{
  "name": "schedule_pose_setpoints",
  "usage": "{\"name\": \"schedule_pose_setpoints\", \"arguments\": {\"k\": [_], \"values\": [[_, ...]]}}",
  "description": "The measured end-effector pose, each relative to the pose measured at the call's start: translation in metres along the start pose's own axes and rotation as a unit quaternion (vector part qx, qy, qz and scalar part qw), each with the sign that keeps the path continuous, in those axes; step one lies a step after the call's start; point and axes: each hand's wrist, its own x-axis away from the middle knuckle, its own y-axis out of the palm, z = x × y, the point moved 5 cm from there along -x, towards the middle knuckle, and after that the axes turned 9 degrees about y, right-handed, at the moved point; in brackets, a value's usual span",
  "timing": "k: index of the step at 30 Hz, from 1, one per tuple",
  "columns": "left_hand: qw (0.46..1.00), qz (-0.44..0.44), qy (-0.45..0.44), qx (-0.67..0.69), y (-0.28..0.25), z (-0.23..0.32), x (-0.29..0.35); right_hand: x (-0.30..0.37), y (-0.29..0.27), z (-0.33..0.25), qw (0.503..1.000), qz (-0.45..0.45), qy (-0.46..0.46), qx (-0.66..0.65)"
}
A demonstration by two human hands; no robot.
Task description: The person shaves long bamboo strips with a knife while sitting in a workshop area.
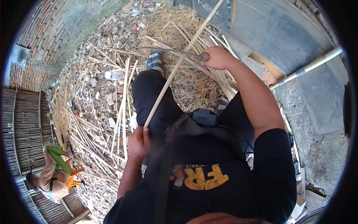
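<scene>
My left hand [138,142] is closed round the lower end of a long pale bamboo strip [164,90], in front of my left thigh. The strip slants up and to the right, past the top of the view. My right hand [219,58] grips the handle of a long-bladed knife [167,49], further out and to the right. Its dark, narrow blade points left and crosses the strip, seemingly touching it. Below the blade is my left foot in a grey strapped sandal [154,61].
Loose bamboo strips [91,147] lie over stony rubble to the left, with more beneath my right hand. Dry shavings [169,24] heap up ahead. Grey sheets [276,33] and a pale pole [309,66] stand at right. A seated person [54,175] is at far left.
</scene>
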Motion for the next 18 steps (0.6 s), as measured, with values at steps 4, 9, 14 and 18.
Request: {"name": "schedule_pose_setpoints", "arguments": {"k": [4, 9, 14, 18], "values": [[1.000, 0.001, 0.000, 0.012, 0.000, -0.007, 0.005, 0.015, -0.005, -0.018, 0.999, -0.003, 0.008, -0.047], [1.000, -0.005, -0.005, 0.006, 0.003, -0.010, 0.006, 0.030, 0.010, -0.051, 0.997, -0.029, -0.064, 0.031], [1.000, 0.001, 0.009, -0.002, 0.002, -0.004, -0.001, 0.010, 0.008, -0.026, 0.998, -0.044, -0.038, -0.002], [1.000, 0.006, 0.004, -0.002, 0.001, -0.003, 0.000, 0.002, -0.006, 0.005, 0.999, -0.016, 0.027, -0.023]]}}
